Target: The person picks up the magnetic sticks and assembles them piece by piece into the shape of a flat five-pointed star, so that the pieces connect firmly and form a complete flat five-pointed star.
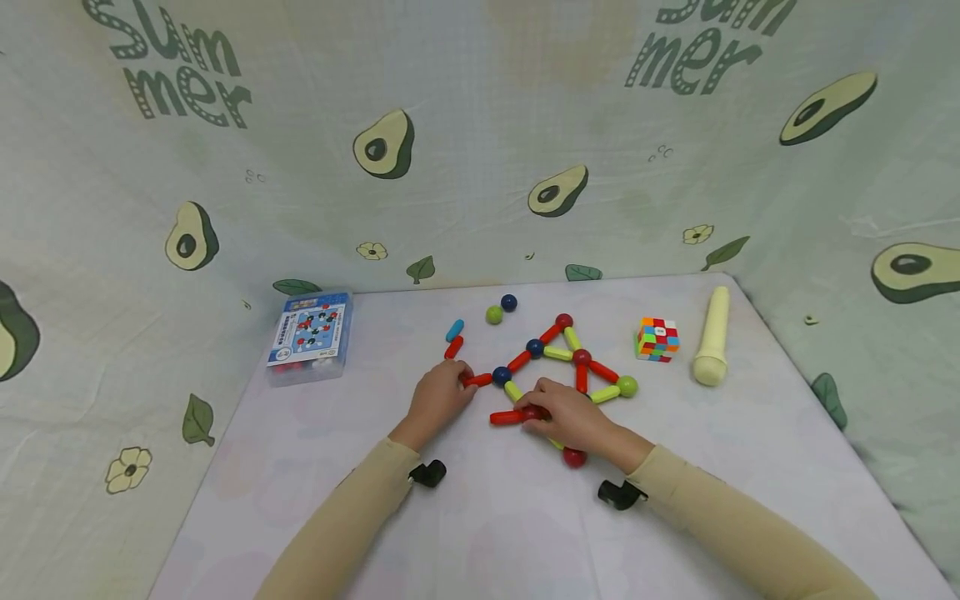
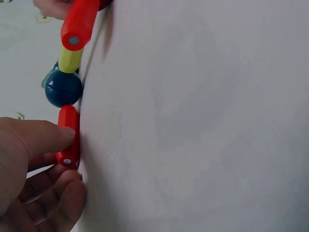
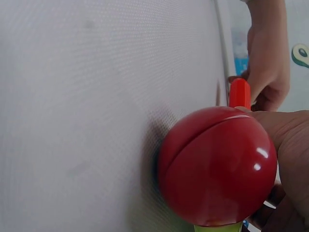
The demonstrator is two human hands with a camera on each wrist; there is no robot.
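My left hand [image 1: 437,397] pinches a red magnetic rod [image 2: 71,116] between thumb and fingers. The rod's far end meets a dark blue ball [image 2: 63,90], part of a flat frame of rods and balls on the table. My right hand [image 1: 576,417] holds a red ball [image 1: 533,412] of the frame, partly covered by the fingers; another red rod [image 1: 507,417] sticks out leftward from it. Close to the right wrist camera, a large red ball [image 3: 217,166] on a yellow-green rod [image 3: 218,227] hides part of that hand.
Loose blue rod [image 1: 454,331] and red rod [image 1: 453,347] lie beyond my left hand. A green ball [image 1: 494,314] and navy ball [image 1: 509,302] sit at the back. A plastic box [image 1: 311,337] stands left; a puzzle cube [image 1: 657,339] and pale yellow microphone-shaped object [image 1: 712,336] are right.
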